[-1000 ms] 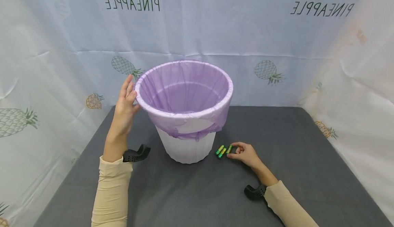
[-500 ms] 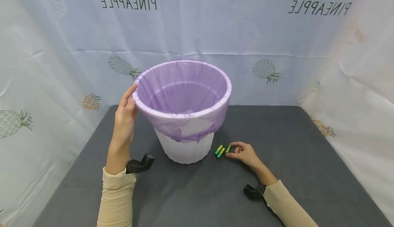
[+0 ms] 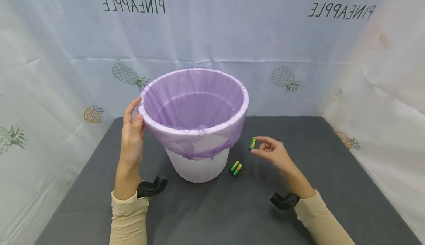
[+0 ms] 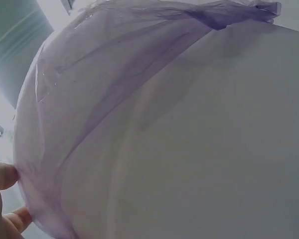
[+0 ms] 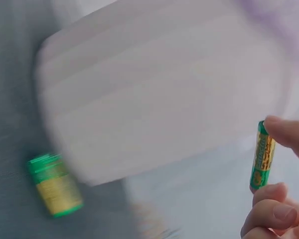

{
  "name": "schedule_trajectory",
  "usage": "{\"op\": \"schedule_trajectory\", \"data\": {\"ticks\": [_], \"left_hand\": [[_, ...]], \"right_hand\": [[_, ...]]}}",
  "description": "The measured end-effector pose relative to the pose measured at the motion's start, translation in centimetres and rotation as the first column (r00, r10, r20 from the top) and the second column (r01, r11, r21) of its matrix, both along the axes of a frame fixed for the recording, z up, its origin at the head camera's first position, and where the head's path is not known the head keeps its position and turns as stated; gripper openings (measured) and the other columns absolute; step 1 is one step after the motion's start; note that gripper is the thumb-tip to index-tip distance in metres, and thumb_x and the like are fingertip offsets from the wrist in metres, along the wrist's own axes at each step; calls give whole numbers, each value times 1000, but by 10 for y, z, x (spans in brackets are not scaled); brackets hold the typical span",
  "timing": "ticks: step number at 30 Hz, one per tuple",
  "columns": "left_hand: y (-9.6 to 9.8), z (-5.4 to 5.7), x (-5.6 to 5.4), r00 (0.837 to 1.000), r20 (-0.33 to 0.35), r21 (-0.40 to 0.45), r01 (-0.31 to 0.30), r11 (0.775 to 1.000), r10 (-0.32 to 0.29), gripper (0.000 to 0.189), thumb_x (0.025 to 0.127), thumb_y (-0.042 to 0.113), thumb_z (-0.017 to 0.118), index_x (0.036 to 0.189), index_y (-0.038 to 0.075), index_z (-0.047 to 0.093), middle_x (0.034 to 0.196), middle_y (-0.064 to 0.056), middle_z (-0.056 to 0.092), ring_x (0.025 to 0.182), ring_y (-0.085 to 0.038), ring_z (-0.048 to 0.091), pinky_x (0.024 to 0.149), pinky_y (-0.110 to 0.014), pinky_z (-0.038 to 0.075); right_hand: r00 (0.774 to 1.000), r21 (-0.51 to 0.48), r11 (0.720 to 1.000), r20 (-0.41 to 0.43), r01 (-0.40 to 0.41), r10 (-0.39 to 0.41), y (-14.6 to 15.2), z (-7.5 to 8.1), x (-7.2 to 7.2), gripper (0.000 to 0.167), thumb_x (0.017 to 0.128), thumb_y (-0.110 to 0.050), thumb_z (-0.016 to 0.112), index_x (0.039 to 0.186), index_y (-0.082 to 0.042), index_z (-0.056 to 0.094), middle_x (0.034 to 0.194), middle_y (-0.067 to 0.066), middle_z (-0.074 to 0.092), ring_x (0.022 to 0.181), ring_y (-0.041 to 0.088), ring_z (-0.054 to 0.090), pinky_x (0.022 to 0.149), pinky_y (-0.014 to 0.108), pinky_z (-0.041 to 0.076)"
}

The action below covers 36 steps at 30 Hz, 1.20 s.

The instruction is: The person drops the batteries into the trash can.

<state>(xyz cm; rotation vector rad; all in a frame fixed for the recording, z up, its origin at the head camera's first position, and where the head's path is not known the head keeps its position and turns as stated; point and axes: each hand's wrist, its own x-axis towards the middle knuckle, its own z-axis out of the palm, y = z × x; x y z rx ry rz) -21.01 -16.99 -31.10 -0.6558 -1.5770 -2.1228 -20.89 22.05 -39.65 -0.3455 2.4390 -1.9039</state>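
My right hand (image 3: 273, 152) pinches a small green and gold battery (image 3: 253, 144) by its two ends between thumb and finger, raised over the table to the right of the bin. In the right wrist view that battery (image 5: 263, 155) stands nearly upright between the fingertips. A tall white bin (image 3: 199, 165) with a purple liner bag (image 3: 196, 116) folded over its rim stands mid-table. My left hand (image 3: 132, 138) rests against the left side of its rim, fingers fairly straight; in the left wrist view its fingertips (image 4: 10, 175) touch the lined wall.
Two more green and gold batteries (image 3: 236, 168) lie side by side on the dark grey tabletop (image 3: 206, 215), close to the bin's right foot. A white curtain printed with pineapples (image 3: 286, 78) hangs behind and at both sides. Each wrist wears a black camera mount (image 3: 152, 186).
My right hand has lifted one battery off the table, away from the other two. My left hand has come in against the bin's rim, and the bin's top leans slightly further left.
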Motion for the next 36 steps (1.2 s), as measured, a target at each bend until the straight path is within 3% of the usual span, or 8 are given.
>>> {"op": "schedule_trajectory", "data": {"ticks": [4, 8, 11, 15, 21, 27, 30, 36], "left_hand": [[2, 2, 1, 998, -5, 30, 65, 997, -65, 38, 102, 14, 39, 139, 10, 38, 121, -3, 52, 109, -9, 52, 99, -17, 42], [5, 3, 0, 992, 30, 83, 119, 989, -122, 37, 100, 13, 41, 137, 15, 41, 121, -2, 50, 107, -8, 52, 100, -20, 39], [7, 2, -1, 991, 54, 98, 114, 989, -120, 37, 99, 14, 43, 136, 18, 41, 129, -2, 46, 111, -7, 50, 102, -20, 36], [10, -4, -1, 994, 54, 84, 92, 992, -97, 36, 98, 13, 41, 134, 18, 41, 133, -4, 43, 114, -8, 49, 103, -19, 36], [9, -9, 0, 997, 50, 63, 56, 996, -59, 34, 97, 12, 39, 131, 19, 43, 121, -3, 50, 105, -9, 51, 98, -20, 41], [7, -3, 1, 997, 69, 34, 44, 998, -46, 32, 100, 19, 41, 133, 21, 43, 109, 1, 52, 98, -7, 52, 95, -19, 42], [5, -1, 2, 996, 66, 26, 59, 998, -60, 33, 101, 19, 41, 134, 20, 42, 102, 3, 53, 95, -5, 53, 94, -18, 43], [2, 0, 5, 992, 91, 49, 83, 995, -88, 33, 100, 15, 42, 133, 19, 42, 106, 3, 54, 95, -3, 55, 91, -18, 44]], "right_hand": [[991, -124, 991, -131, -54, 38, -1, 48, 2, 38, 88, -1, 64, 124, -8, 58, 67, -13, 53, 51, 4, 33, 49, 28, 28], [974, -238, 964, -216, -119, 67, -4, 89, 2, 38, 88, 6, 60, 120, -15, 61, 68, -11, 53, 50, 12, 27, 52, 34, 19], [969, -282, 950, -238, -133, 65, -8, 113, 1, 38, 88, 8, 59, 117, -15, 62, 67, -10, 53, 51, 12, 28, 55, 34, 16], [971, -269, 956, -230, -120, 57, -16, 135, -3, 37, 88, 7, 59, 116, -15, 62, 66, -9, 51, 52, 11, 29, 57, 34, 16], [978, -208, 972, -196, -113, 72, -32, 151, -10, 36, 87, 2, 63, 119, -16, 61, 65, -9, 50, 52, 10, 28, 56, 33, 18], [982, -157, 981, -167, -112, 85, -46, 156, -18, 36, 86, 1, 66, 117, -17, 62, 63, -10, 47, 51, 8, 28, 53, 28, 20], [986, -125, 988, -149, -92, 73, -50, 157, -21, 36, 85, -2, 67, 117, -17, 62, 61, -10, 44, 51, 7, 30, 52, 24, 24], [993, -68, 996, -113, -54, 46, -52, 158, -24, 36, 84, -7, 69, 118, -15, 61, 58, -10, 41, 51, 6, 29, 52, 25, 23]]}}
